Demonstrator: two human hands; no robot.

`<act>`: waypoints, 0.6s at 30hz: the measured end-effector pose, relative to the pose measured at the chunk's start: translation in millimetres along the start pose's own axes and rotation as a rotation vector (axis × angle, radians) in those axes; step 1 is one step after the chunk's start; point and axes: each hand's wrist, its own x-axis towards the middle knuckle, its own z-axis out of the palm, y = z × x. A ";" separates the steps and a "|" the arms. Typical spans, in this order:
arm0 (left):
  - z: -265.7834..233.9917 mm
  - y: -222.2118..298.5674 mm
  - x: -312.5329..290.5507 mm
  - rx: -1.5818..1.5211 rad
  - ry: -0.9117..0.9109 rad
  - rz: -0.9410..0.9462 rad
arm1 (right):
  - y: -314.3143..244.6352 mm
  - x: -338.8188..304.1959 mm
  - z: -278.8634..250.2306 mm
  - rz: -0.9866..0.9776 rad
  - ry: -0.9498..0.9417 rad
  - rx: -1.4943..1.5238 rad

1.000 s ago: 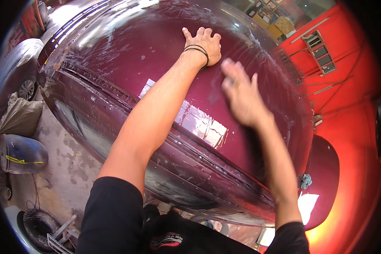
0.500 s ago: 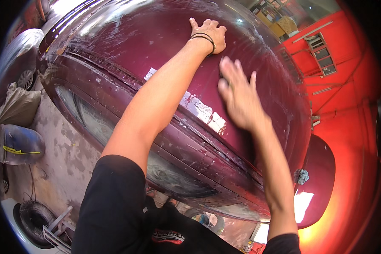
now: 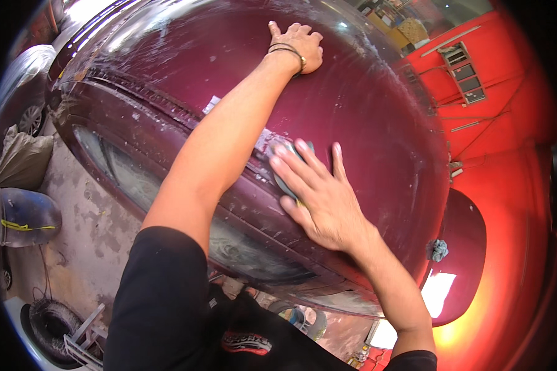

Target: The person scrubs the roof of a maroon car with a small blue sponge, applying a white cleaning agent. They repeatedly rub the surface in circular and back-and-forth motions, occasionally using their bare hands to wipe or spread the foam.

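A maroon car roof with dull, scuffed paint spreads out before me. My left hand rests on it at the far side, palm down with fingers spread and nothing in them. Closer to me, my right hand presses a grey-green pad onto the roof near its side edge. Most of this pad is hidden under the palm and fingers; a bit of yellow shows by the thumb. Pale bare patches lie along the edge, partly covered by my left arm and right fingers.
The car's side windows are coated in dust. A crumpled grey-blue rag lies on a maroon panel at the right. A blue drum and a tyre stand on the floor at the left. The right wall is red.
My right hand has moved left and toward me, over the pale patches, and the pad now shows beneath it. My left hand stays planted on the roof; the whole view has shifted slightly.
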 end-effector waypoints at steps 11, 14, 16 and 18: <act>5.6 26.4 -0.8 -0.027 0.000 0.043 | 231.6 12.8 -21.2 0.724 0.260 0.165; -0.7 5.9 -0.3 0.012 0.019 -0.001 | 124.3 -14.4 -7.8 0.373 0.146 0.041; -7.5 -9.0 -3.8 0.035 0.035 -0.025 | 50.6 -42.4 -3.4 0.236 -0.033 0.018; -8.7 -4.4 -5.2 0.024 0.031 -0.021 | 50.4 -70.4 3.1 0.179 -0.101 0.019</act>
